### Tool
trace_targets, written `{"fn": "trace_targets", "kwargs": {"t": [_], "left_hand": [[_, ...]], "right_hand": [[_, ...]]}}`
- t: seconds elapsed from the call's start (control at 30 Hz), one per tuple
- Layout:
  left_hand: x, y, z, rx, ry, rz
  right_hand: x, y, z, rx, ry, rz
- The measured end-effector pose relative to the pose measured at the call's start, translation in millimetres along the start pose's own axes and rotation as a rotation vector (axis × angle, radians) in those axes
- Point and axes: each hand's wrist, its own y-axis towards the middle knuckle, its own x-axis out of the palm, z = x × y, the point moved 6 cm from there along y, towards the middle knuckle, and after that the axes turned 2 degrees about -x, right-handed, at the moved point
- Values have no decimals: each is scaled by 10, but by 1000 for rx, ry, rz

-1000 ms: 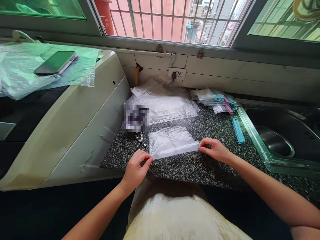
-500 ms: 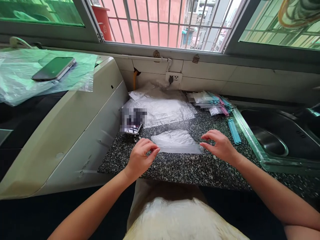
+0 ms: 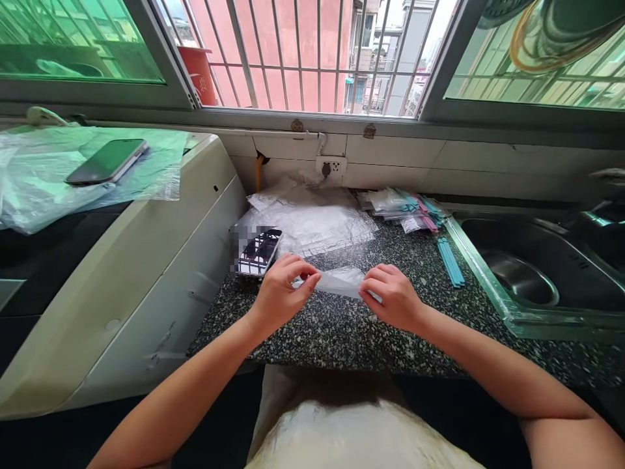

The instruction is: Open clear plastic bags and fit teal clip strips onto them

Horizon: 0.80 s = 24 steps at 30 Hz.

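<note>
A clear plastic bag (image 3: 338, 284) is stretched between my hands, just above the speckled dark countertop (image 3: 322, 332). My left hand (image 3: 284, 290) pinches its left end between thumb and forefinger. At the other end, my right hand (image 3: 391, 296) has its fingers closed on the bag's edge. Behind the bag lies a spread of larger clear plastic bags (image 3: 317, 218). A phone with a dark, reflective screen (image 3: 260, 251) rests close by my left hand, partly blurred out.
Small bags with blue and pink strips (image 3: 413, 210) are piled at the back right, above several loose blue strips (image 3: 450, 262). A dark sink (image 3: 517, 241) is on the right. To the left, a white appliance (image 3: 170, 260) carries plastic sheeting and another phone (image 3: 107, 161).
My right hand has moved left and closed on the bag's right end. The bag's near edge now looks raised and pulled between both hands. The view has tilted up slightly.
</note>
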Motion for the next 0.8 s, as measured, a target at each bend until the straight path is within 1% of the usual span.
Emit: {"fn": "trace_targets", "kwargs": {"t": [0.13, 0.17, 0.23, 0.33, 0.43, 0.5, 0.6, 0.7, 0.8], "left_hand": [[2, 22, -174, -42, -106, 79], [5, 20, -213, -38, -105, 95], [13, 18, -245, 13, -82, 113], [33, 38, -187, 151, -47, 110], [93, 108, -83, 264, -24, 62], [148, 182, -43, 278, -22, 25], [223, 300, -37, 235, -41, -15], [259, 383, -16, 227, -51, -13], [281, 429, 44, 270, -44, -5]], "right_hand": [[-160, 37, 114, 34, 106, 23], [-198, 48, 143, 40, 132, 18], [-262, 64, 194, 48, 171, -2], [-325, 76, 261, 58, 195, -39], [-356, 75, 336, 88, 220, -57], [-363, 67, 391, 110, 240, -62], [-368, 53, 475, 132, 260, -71], [-404, 80, 542, 156, 276, -68], [-489, 188, 552, 162, 313, -14]]}}
